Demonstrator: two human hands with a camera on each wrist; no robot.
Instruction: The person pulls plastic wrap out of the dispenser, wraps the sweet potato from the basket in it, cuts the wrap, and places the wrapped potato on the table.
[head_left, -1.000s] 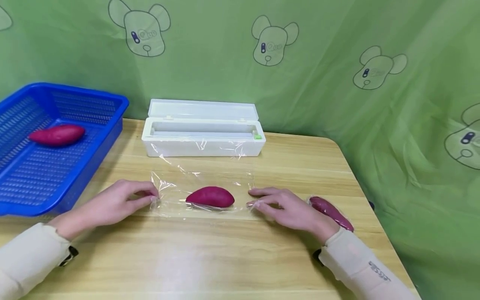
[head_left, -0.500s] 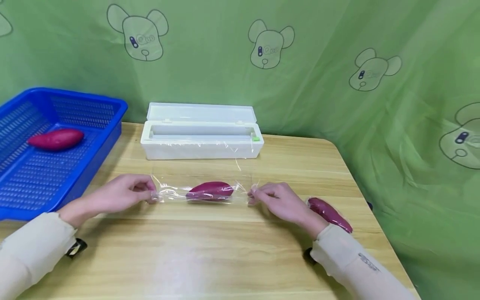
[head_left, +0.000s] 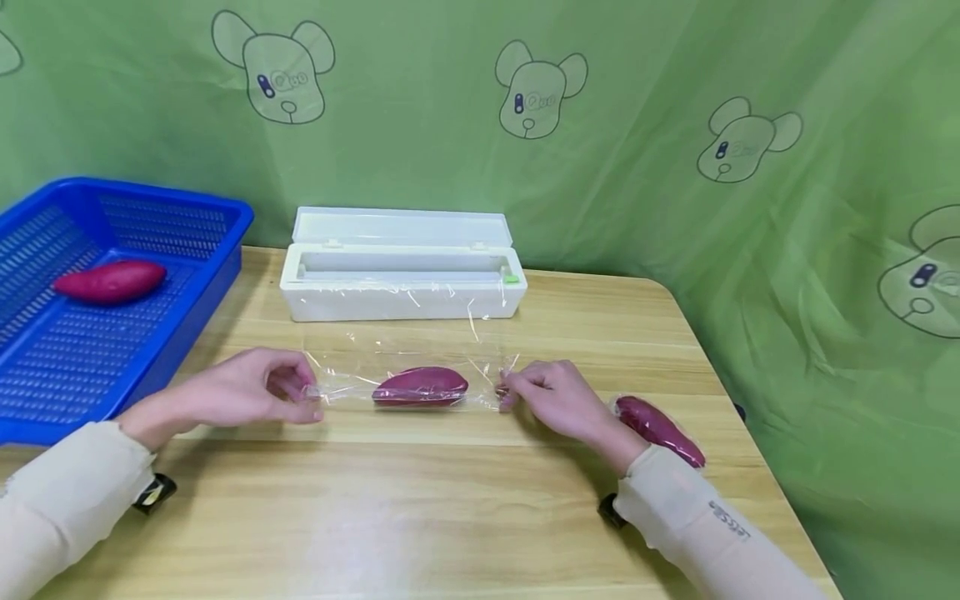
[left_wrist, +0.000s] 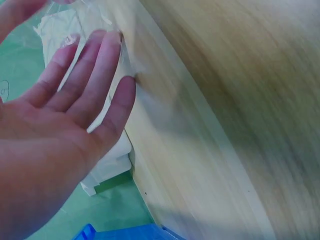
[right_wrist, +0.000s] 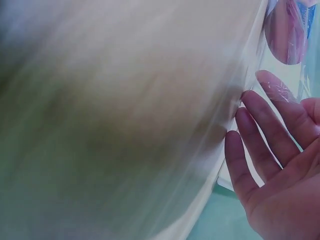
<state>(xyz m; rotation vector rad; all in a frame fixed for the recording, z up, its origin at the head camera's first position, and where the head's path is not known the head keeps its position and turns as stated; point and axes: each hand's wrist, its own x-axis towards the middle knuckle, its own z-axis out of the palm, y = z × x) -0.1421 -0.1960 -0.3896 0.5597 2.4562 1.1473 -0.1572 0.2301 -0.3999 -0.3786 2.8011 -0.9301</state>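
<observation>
A purple-red sweet potato (head_left: 422, 387) lies on the table under clear plastic wrap (head_left: 442, 340), a fold of which covers its near side. That wrap runs back to a white cling film dispenser (head_left: 405, 304) with its lid raised. At the wrap's left edge is my left hand (head_left: 251, 387), its thumb apart from the fingers, the film touching the fingertips. In the left wrist view its fingers (left_wrist: 82, 82) are nearly straight. My right hand (head_left: 558, 400) pinches the wrap's right edge. The right wrist view shows film against the index finger, with the thumb partly cut off.
A blue plastic basket (head_left: 213, 267) stands at the left with another sweet potato (head_left: 111, 282) inside. Near my right forearm lies a film-wrapped sweet potato (head_left: 660, 429). A green curtain (head_left: 420, 158) hangs behind the wooden table (head_left: 360, 517).
Both hands brought the wrap's near edge up and over the sweet potato, the right one closing into a pinch. Since then my left thumb has parted from its fingers.
</observation>
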